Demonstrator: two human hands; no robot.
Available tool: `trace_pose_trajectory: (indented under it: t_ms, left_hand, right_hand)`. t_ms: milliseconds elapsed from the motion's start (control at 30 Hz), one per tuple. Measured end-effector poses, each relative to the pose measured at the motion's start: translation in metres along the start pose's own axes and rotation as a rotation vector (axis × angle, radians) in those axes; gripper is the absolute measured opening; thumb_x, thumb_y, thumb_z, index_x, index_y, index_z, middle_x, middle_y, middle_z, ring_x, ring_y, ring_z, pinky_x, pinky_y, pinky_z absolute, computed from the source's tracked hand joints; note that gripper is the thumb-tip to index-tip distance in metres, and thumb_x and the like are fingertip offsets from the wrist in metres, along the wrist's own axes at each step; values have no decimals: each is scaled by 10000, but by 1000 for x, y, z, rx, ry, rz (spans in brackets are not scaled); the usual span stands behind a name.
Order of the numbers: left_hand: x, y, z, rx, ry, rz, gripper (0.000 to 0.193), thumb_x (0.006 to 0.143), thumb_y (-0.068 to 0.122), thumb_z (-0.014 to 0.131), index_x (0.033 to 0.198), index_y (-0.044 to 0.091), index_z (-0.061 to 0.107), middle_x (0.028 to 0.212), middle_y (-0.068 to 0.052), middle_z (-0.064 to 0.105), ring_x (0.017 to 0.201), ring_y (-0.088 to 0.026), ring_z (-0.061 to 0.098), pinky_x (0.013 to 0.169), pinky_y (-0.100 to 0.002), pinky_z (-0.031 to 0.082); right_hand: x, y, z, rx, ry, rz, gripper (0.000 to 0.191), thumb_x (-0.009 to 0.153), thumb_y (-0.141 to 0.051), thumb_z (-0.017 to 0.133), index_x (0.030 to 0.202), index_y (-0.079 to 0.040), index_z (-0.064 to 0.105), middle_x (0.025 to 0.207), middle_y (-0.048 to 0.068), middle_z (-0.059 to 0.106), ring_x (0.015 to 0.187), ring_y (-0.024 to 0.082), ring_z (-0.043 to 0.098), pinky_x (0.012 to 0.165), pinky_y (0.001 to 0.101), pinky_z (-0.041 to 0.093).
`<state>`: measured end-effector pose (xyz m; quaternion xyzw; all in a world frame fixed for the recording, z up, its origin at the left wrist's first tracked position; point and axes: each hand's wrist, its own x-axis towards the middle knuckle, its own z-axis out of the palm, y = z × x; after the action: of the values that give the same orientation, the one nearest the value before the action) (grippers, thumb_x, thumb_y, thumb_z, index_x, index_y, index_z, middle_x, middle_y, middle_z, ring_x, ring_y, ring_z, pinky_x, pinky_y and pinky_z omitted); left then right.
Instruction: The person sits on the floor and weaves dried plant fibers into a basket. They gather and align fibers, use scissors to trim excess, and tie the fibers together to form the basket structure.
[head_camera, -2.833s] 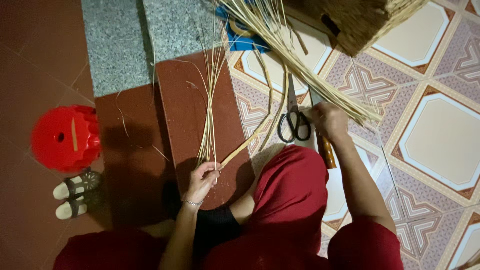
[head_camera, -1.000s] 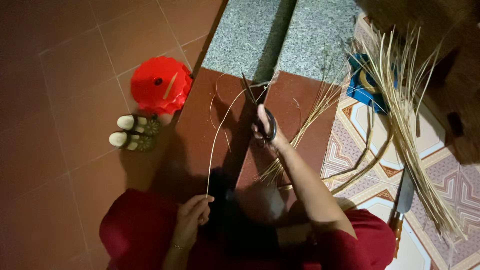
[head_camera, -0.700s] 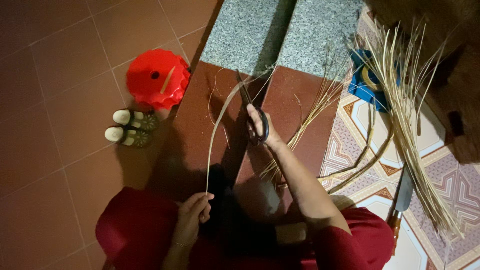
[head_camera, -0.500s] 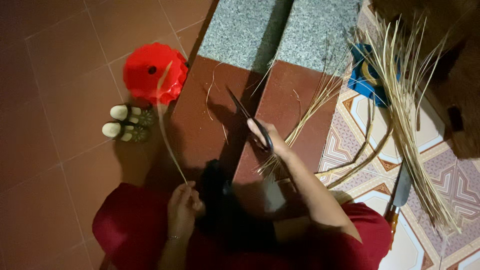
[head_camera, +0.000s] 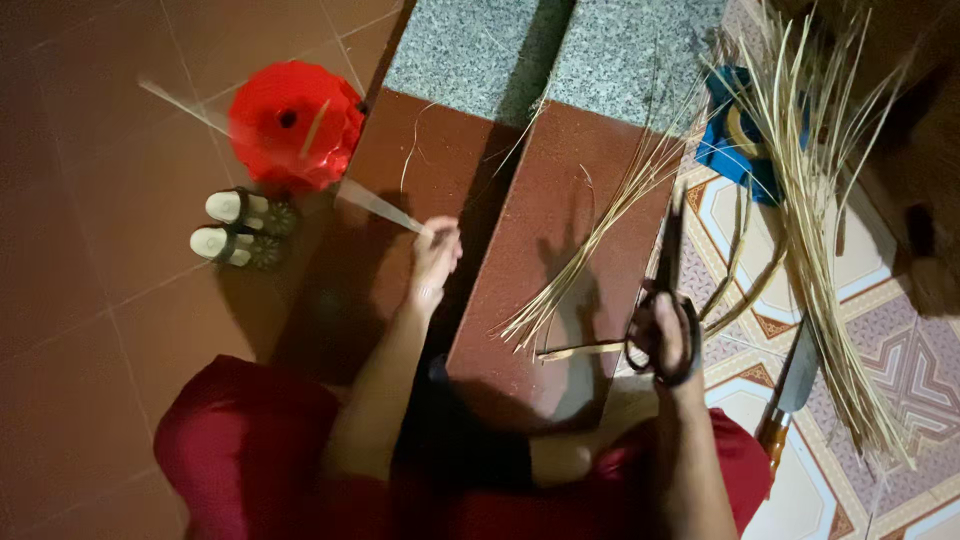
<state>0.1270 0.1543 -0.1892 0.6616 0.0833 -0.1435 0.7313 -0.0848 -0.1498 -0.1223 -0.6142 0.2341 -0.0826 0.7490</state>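
Observation:
My left hand (head_camera: 436, 258) pinches the end of a long thin reed strip (head_camera: 372, 206) that stretches left across the dark red step (head_camera: 560, 250) towards a red plastic basket (head_camera: 293, 124). My right hand (head_camera: 668, 345) grips black scissors (head_camera: 668, 290) by their loops, blades pointing up, over the step's right edge. A small bunch of pale reed strips (head_camera: 590, 250) lies on the step between my hands.
A big bundle of reeds (head_camera: 815, 200) lies on the patterned tile floor at right, beside a knife with a wooden handle (head_camera: 788, 400) and a blue object (head_camera: 735, 150). A pair of small sandals (head_camera: 240, 228) sits below the basket. Grey granite steps (head_camera: 560, 50) are above.
My left hand has reached up and leftwards with a strip towards the basket. My right hand has carried the scissors down and to the right, off the step's middle.

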Motion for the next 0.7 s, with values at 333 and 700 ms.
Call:
trace_pose_trajectory:
  t_ms: [333, 700]
  left_hand:
    - [165, -43, 81, 491, 65, 193, 326, 885, 84, 716, 1208, 46, 718, 940, -66, 742, 770, -167, 664, 690, -331, 529]
    - [177, -21, 76, 256, -23, -133, 118, 900, 177, 776, 945, 68, 786, 682, -14, 627, 548, -85, 489, 452, -242, 366]
  right_hand:
    - [15, -11, -17, -139, 157, 45, 511, 992, -356, 536, 1308, 43, 575, 694, -6, 506, 525, 82, 413, 469, 237, 312]
    - [22, -2, -25, -236, 88, 106, 567, 999, -441, 528, 1251, 59, 618, 669, -3, 499, 535, 92, 415, 476, 248, 310]
